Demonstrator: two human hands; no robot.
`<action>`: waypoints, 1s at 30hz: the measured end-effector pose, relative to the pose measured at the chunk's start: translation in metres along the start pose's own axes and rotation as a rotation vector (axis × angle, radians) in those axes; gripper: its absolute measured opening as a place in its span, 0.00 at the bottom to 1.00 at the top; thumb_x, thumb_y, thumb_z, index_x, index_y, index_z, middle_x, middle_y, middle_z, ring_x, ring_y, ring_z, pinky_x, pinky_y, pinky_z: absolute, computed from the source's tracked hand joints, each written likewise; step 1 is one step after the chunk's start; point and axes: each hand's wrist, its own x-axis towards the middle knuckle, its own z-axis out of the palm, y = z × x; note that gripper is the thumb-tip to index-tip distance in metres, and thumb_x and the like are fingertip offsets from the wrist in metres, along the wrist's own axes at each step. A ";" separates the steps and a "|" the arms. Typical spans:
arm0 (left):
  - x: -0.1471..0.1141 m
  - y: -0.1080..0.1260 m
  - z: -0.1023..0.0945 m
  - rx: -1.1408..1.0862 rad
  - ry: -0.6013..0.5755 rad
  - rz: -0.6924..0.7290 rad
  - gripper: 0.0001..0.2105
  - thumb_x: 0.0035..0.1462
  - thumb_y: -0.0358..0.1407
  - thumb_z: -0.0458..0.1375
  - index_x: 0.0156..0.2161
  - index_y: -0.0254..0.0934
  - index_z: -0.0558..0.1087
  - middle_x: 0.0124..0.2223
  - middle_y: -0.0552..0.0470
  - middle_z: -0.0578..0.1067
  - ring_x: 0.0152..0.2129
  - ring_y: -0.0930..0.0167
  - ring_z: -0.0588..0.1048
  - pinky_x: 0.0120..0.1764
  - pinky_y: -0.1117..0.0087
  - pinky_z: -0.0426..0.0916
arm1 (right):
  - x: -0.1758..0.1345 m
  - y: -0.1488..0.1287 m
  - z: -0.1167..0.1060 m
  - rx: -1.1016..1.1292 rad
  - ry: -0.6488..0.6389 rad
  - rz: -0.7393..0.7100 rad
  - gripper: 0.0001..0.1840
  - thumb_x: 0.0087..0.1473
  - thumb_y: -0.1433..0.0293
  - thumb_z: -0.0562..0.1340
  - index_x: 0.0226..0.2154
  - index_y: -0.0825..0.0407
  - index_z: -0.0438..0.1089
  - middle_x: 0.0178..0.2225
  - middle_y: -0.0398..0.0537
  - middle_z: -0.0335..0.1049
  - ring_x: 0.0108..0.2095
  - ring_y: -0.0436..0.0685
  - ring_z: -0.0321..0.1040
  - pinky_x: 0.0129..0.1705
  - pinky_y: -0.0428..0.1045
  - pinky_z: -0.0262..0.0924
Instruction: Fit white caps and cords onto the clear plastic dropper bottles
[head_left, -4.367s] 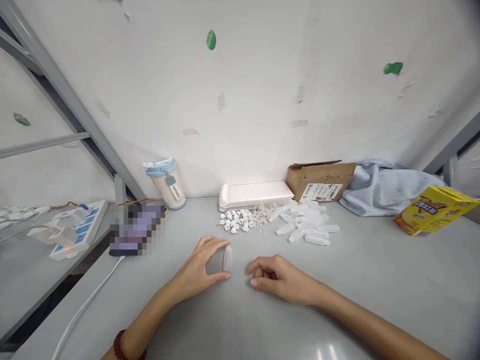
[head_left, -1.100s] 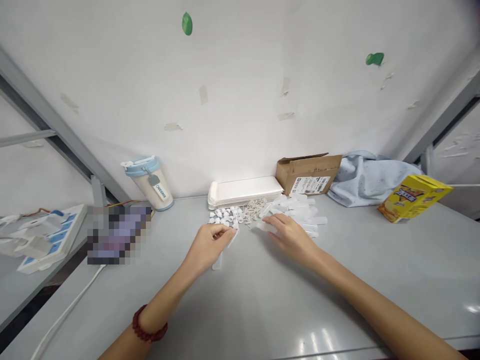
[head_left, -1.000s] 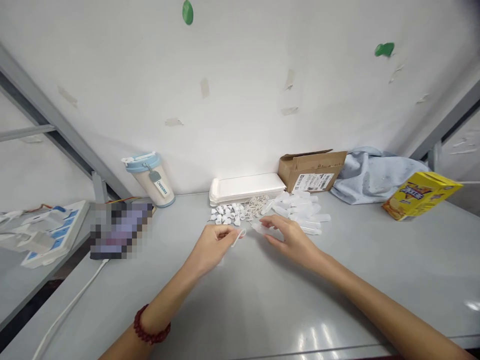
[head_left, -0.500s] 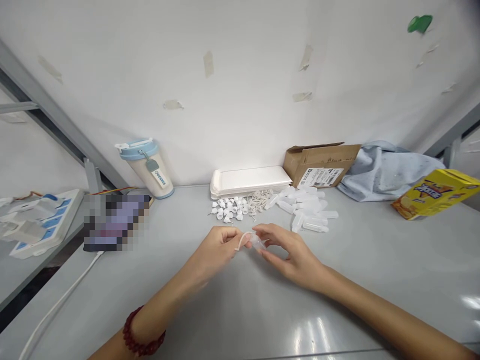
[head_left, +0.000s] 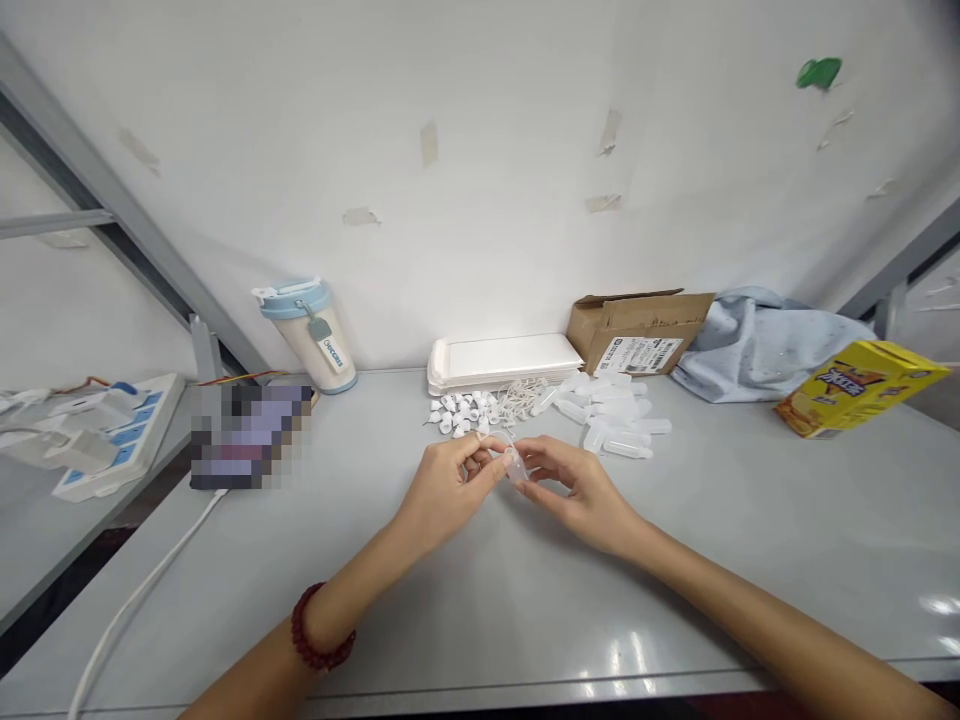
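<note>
My right hand [head_left: 581,492] pinches a small translucent plastic bottle [head_left: 517,470] between thumb and fingers, just in front of the piles. My left hand [head_left: 454,490] is closed at the mouth of that bottle, thumb and fingertips on a thin white strap [head_left: 508,440] that loops beside the neck. Whether the strap is seated around the neck is hidden by the fingers. Behind the hands lie several white pointed caps [head_left: 459,411], a heap of thin white straps [head_left: 523,400] and a pile of empty-looking translucent bottles [head_left: 611,412].
White flat trays [head_left: 510,355] are stacked by the wall, next to an open cardboard box [head_left: 645,335]. A grey-blue cloth [head_left: 765,345] and a yellow snack box [head_left: 855,388] stand right. A tumbler [head_left: 311,335], a phone [head_left: 251,437] on a cable and a power strip [head_left: 124,440] stand left.
My left hand has shifted towards the bottle's mouth, bringing the strap to its neck; the strap hung out over the fingers before. My right hand keeps hold of the bottle. The view shifted slightly.
</note>
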 end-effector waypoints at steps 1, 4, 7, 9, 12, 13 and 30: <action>0.000 -0.001 0.000 0.010 0.007 0.003 0.11 0.55 0.42 0.54 0.37 0.38 0.75 0.26 0.55 0.72 0.23 0.74 0.66 0.27 0.75 0.60 | 0.000 0.000 0.000 -0.001 0.003 -0.005 0.17 0.53 0.71 0.59 0.47 0.50 0.65 0.40 0.48 0.69 0.39 0.54 0.68 0.41 0.51 0.67; 0.001 -0.003 0.001 0.017 0.019 0.021 0.12 0.54 0.42 0.55 0.36 0.37 0.75 0.26 0.54 0.72 0.22 0.74 0.66 0.27 0.74 0.61 | 0.000 -0.002 0.000 -0.020 -0.001 -0.023 0.16 0.53 0.72 0.59 0.46 0.50 0.65 0.40 0.48 0.69 0.39 0.54 0.68 0.40 0.51 0.67; 0.000 -0.003 0.001 0.000 0.003 0.015 0.11 0.54 0.42 0.55 0.35 0.37 0.75 0.26 0.54 0.72 0.23 0.74 0.67 0.27 0.74 0.61 | -0.001 -0.005 0.001 -0.033 -0.013 -0.050 0.16 0.53 0.73 0.58 0.46 0.50 0.66 0.39 0.48 0.69 0.38 0.53 0.68 0.38 0.49 0.67; -0.001 -0.002 0.000 0.001 -0.006 -0.001 0.11 0.54 0.41 0.55 0.34 0.36 0.75 0.26 0.55 0.71 0.23 0.74 0.67 0.27 0.75 0.61 | -0.002 -0.006 0.001 -0.046 -0.015 -0.077 0.16 0.53 0.73 0.58 0.46 0.49 0.66 0.38 0.48 0.69 0.37 0.52 0.68 0.36 0.48 0.67; -0.002 0.002 -0.002 0.014 -0.041 -0.019 0.11 0.55 0.41 0.54 0.34 0.37 0.75 0.26 0.55 0.71 0.23 0.74 0.67 0.26 0.75 0.60 | -0.002 -0.008 0.000 -0.082 -0.011 -0.118 0.17 0.54 0.73 0.58 0.47 0.47 0.66 0.36 0.47 0.70 0.35 0.52 0.67 0.34 0.48 0.67; -0.002 0.003 -0.003 0.019 -0.057 -0.024 0.11 0.55 0.41 0.54 0.34 0.37 0.75 0.26 0.55 0.72 0.23 0.74 0.67 0.27 0.75 0.60 | -0.003 -0.008 0.000 -0.091 -0.012 -0.126 0.17 0.54 0.72 0.58 0.47 0.47 0.65 0.36 0.47 0.70 0.35 0.52 0.67 0.34 0.48 0.67; -0.006 0.009 0.005 -0.052 -0.131 -0.200 0.10 0.55 0.40 0.54 0.33 0.37 0.73 0.27 0.54 0.75 0.23 0.73 0.68 0.27 0.73 0.60 | -0.012 -0.016 -0.004 -0.019 -0.033 0.048 0.19 0.54 0.71 0.58 0.49 0.46 0.67 0.33 0.46 0.73 0.30 0.53 0.69 0.33 0.50 0.68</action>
